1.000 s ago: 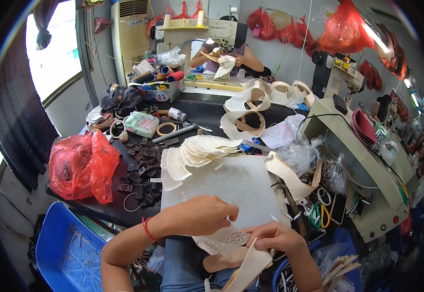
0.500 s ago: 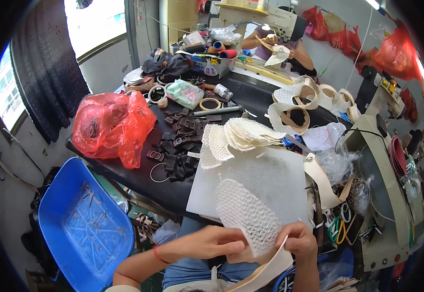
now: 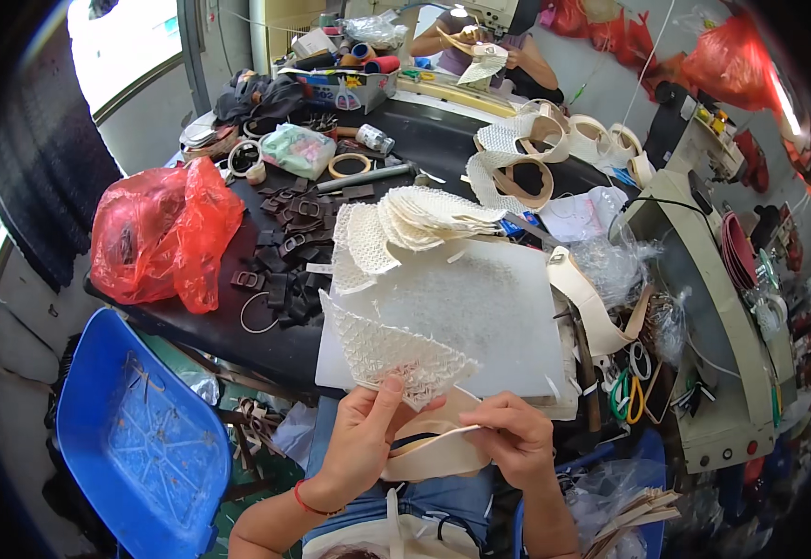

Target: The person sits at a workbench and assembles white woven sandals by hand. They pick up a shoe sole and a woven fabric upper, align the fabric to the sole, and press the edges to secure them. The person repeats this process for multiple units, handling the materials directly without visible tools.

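Note:
My left hand (image 3: 365, 438), a red cord round its wrist, is closed on the lower edge of a white woven panel (image 3: 389, 347). The panel tilts over the front of a pale cutting board (image 3: 503, 321), with ragged threads and reddish marks showing along its lower part. My right hand (image 3: 514, 433) pinches the end of a cream strap (image 3: 438, 456) that curves below both hands, above my lap. Whether strap and panel are joined behind my left fingers cannot be seen. A fanned stack of similar woven panels (image 3: 429, 219) lies at the board's far edge.
Dark buckled straps (image 3: 284, 238) and a red plastic bag (image 3: 159, 233) lie left on the black table. A blue tub (image 3: 149, 438) stands lower left. Another cream strap (image 3: 592, 303) and scissors (image 3: 621, 396) are right. Across the table, a person (image 3: 494, 56) handles a pale piece.
The woven panel has swung left and tipped over, showing a rougher face. My left hand has turned thumb-up and shifted left; my right hand has moved left with the strap. The whole view has shifted.

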Action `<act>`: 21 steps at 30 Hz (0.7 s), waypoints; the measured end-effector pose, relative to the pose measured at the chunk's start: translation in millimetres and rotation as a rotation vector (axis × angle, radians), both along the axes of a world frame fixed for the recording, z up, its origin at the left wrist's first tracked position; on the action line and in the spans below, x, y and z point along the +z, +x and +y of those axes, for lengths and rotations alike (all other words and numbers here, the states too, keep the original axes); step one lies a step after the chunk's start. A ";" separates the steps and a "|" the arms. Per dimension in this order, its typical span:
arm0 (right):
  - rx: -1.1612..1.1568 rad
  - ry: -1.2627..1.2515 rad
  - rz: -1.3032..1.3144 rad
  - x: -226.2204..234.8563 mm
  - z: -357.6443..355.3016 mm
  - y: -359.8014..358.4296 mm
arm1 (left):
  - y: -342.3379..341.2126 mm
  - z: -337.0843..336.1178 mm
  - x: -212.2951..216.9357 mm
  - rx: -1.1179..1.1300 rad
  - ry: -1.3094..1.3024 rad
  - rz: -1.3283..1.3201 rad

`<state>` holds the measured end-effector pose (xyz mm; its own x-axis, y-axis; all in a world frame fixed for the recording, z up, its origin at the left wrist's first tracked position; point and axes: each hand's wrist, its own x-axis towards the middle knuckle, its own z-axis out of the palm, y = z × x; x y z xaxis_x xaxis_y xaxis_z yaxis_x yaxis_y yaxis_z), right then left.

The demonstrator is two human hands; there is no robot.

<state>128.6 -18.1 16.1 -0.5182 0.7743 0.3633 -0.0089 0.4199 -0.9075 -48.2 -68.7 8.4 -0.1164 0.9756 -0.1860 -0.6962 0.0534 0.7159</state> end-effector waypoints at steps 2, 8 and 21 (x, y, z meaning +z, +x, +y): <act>-0.066 -0.104 0.038 -5.3 -0.4 -1.1 | -3.9 -3.2 -6.5 -0.024 -0.047 0.055; -0.202 -0.211 0.135 -9.1 -2.2 -8.3 | -3.8 -6.0 -15.5 -0.032 -0.066 0.125; -0.281 -0.233 0.127 -10.2 -1.6 -9.9 | 4.0 -5.6 -20.7 -0.039 -0.026 0.052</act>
